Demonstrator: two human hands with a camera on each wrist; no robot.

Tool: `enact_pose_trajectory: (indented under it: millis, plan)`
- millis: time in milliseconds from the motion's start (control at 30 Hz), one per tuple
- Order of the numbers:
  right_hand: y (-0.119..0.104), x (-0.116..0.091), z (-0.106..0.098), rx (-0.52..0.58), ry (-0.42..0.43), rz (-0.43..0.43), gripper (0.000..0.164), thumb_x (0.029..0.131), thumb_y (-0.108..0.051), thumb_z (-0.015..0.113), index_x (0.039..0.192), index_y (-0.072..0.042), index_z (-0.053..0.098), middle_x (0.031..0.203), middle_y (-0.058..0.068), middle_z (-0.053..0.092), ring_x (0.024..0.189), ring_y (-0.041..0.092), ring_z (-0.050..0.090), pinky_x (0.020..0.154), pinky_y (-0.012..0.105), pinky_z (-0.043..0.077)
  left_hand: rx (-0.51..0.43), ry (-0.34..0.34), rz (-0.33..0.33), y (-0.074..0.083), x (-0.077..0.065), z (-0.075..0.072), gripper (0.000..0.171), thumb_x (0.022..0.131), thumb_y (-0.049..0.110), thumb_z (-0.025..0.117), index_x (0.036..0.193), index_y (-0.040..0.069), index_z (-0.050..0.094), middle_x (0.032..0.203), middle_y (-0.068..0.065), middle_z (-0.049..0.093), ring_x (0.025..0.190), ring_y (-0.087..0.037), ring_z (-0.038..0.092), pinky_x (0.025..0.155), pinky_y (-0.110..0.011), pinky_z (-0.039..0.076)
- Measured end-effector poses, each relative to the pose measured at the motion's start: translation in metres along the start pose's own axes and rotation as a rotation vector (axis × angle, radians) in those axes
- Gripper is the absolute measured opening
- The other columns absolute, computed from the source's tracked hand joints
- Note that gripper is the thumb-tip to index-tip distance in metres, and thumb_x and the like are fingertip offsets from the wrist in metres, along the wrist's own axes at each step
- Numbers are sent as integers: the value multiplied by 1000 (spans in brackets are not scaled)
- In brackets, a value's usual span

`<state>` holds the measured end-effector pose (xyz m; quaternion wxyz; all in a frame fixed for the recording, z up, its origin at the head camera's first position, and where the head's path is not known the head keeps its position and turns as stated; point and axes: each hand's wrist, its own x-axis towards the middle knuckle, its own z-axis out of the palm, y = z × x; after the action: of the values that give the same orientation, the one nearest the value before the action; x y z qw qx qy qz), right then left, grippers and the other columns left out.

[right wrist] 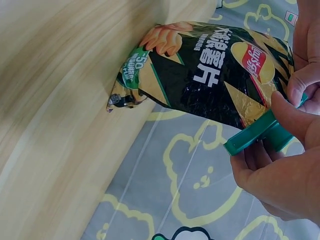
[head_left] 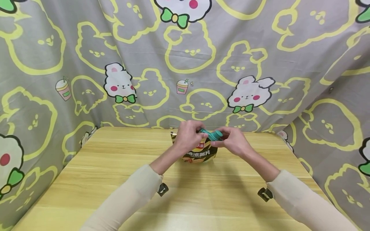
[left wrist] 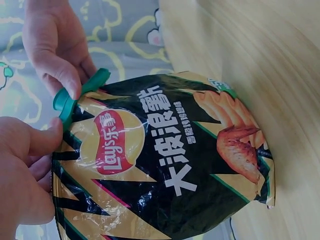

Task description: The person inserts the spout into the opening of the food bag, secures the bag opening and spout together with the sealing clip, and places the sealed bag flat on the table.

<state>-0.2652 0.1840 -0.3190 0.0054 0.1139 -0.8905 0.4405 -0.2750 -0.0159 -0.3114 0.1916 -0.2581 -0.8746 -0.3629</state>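
An upright bag of potato chips (left wrist: 200, 145), black and gold with a red Lay's logo, stands on the wooden table. Across one top corner of it lies a green bag clip (right wrist: 255, 132) with a round spout cap (head_left: 217, 134). My left hand (head_left: 188, 136) pinches the bag's top edge near one end of the clip, its thumb in front and other fingers behind. The clip's other end is in my right hand (head_left: 234, 141), with the thumb on one side and curled fingers on the other. How far the clip has closed over the bag's edge I cannot tell.
The light wooden table (head_left: 115, 186) reaches back to a grey curtain (head_left: 199, 64) printed with yellow outlines and white rabbits. This curtain also hangs along both sides. The bag stands near the table's far edge.
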Motion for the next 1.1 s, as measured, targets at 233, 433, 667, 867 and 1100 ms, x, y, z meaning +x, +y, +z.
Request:
enact_pose_trajectory:
  millis: [233, 433, 667, 867, 1100]
  plan:
    - [1, 1, 4, 24, 18, -20, 40, 83, -19, 85, 118, -6, 72, 103, 12, 74, 84, 20, 67, 74, 30, 55, 28, 24, 4, -2, 1, 2, 10, 83, 15, 85, 80, 10, 76, 65, 1, 68, 52, -6, 46, 52, -17, 37]
    - [2, 3, 7, 15, 44, -16, 36, 83, -17, 85, 116, -7, 73, 101, 12, 74, 82, 20, 66, 71, 29, 54, 32, 21, 7, -3, 0, 3, 11, 84, 14, 84, 80, 10, 75, 63, 2, 66, 51, -6, 45, 50, -17, 36]
    - [1, 5, 8, -1, 53, -18, 32, 84, -15, 84, 113, -6, 73, 97, 11, 75, 81, 20, 66, 70, 29, 53, 23, 24, 17, -3, 0, 2, 12, 84, 14, 84, 78, 10, 74, 60, 2, 62, 50, -6, 41, 50, -17, 34]
    - [-1, 6, 8, -25, 59, -7, 30, 83, -16, 84, 110, -6, 74, 92, 9, 76, 79, 20, 63, 69, 31, 51, 17, 28, 26, -4, -1, 2, 12, 84, 13, 84, 78, 10, 73, 60, 2, 61, 51, -6, 42, 52, -17, 37]
    - [-3, 7, 9, -31, 80, 22, 29, 83, -17, 85, 108, -6, 75, 89, 8, 75, 79, 21, 62, 68, 30, 49, 16, 40, 30, -5, -1, 3, 15, 84, 13, 84, 76, 10, 72, 59, 3, 61, 50, -6, 41, 50, -17, 33]
